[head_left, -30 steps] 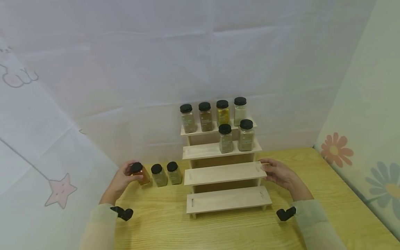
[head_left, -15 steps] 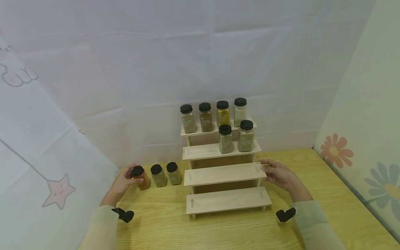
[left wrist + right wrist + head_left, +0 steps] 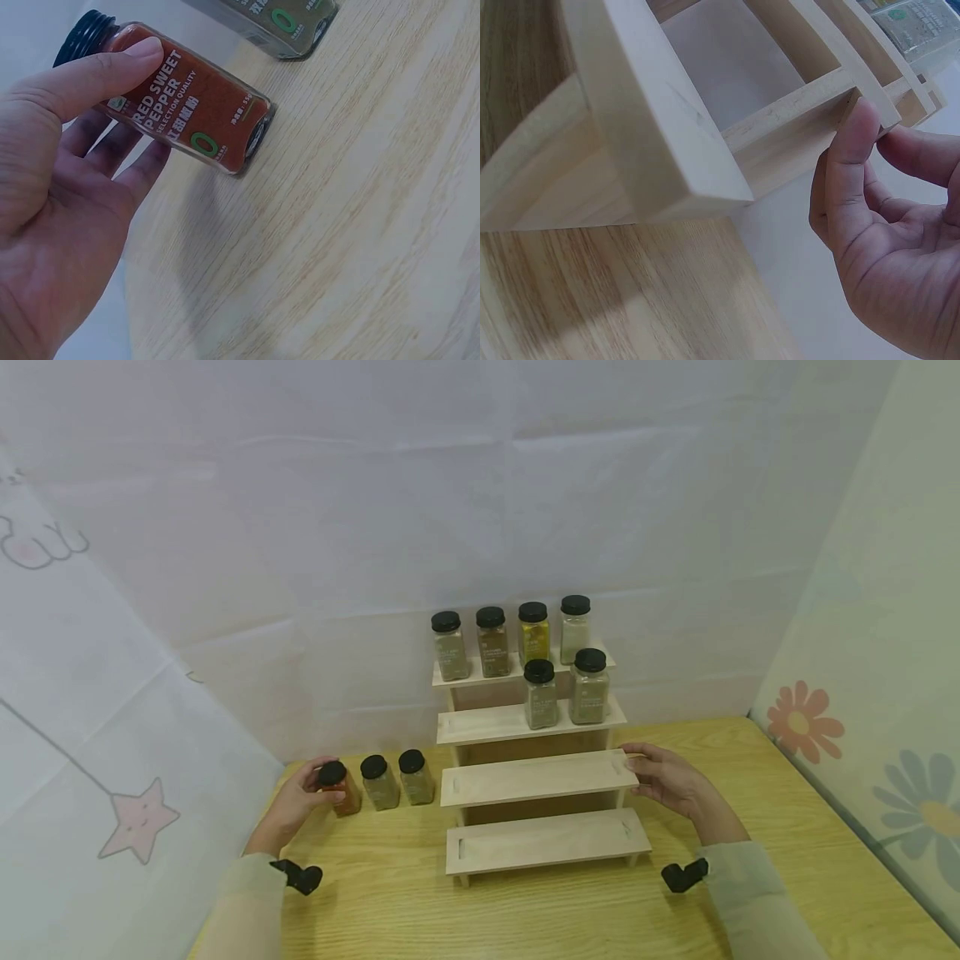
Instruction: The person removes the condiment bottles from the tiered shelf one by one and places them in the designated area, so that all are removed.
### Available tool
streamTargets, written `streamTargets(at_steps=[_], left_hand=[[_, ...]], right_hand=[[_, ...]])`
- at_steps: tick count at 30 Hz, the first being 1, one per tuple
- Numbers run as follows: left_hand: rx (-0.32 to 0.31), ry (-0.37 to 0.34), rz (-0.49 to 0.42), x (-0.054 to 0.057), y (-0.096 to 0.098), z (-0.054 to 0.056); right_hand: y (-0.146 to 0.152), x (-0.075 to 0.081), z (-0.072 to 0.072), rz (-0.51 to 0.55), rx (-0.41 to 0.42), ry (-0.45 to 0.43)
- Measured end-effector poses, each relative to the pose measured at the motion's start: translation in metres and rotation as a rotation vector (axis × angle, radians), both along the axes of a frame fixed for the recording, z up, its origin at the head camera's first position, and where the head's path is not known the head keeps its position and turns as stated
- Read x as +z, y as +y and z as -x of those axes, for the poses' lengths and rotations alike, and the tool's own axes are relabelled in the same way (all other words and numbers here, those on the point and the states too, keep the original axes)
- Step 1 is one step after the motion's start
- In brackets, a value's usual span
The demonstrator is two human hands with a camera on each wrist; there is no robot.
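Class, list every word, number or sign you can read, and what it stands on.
"RED SWEET PEPPER": red jar in the left hand
"SELECTION QUALITY": red jar
"甜椒粉", after one unclear character: red jar
"0", green: red jar
"0", green: neighbouring jar
Too small or blurred: both jars' other print; labels on the rack jars and third table jar.

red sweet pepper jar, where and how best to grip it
The red sweet pepper jar is probably best gripped just below its black lid, from the left: its flat faces suit pinching, and the next jar stands close on its right. The left hand holds it about there.
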State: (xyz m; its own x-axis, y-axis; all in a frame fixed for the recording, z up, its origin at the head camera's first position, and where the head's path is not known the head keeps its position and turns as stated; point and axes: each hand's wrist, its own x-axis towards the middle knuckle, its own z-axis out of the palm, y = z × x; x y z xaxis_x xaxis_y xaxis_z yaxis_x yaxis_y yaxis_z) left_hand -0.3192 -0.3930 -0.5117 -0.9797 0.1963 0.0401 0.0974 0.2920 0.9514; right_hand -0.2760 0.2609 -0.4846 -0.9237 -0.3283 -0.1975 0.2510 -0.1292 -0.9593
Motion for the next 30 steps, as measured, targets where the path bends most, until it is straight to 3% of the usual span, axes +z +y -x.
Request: streamTargets(at_steps=[6, 11, 14, 19, 27, 30], left_hand=[[-0.015, -0.002, 0.040, 0.005, 0.000, -0.002], [-0.027, 0.006, 0.109, 0.015, 0.003, -0.002], [-0.021, 0.029, 0.164, 0.025, 0.009, 0.000], [0.011, 0.073, 0.177, 0.046, 0.022, 0.001], [0.067, 0.227, 0.256, 0.074, 0.050, 0.000], [0.086, 0.265, 0.258, 0.089, 0.067, -0.005]], right_hand=[[0.000, 0.000, 0.001, -0.010, 0.000, 0.007], [0.000, 0.000, 0.002, -0.014, 0.002, 0.008], [0.001, 0.001, 0.002, -0.020, -0.001, 0.006], [0.000, 0.001, 0.001, -0.035, -0.006, 0.009], [0.000, 0.000, -0.001, -0.009, 0.007, 0.009], [-0.001, 0.001, -0.001, -0.003, 0.009, 0.009]])
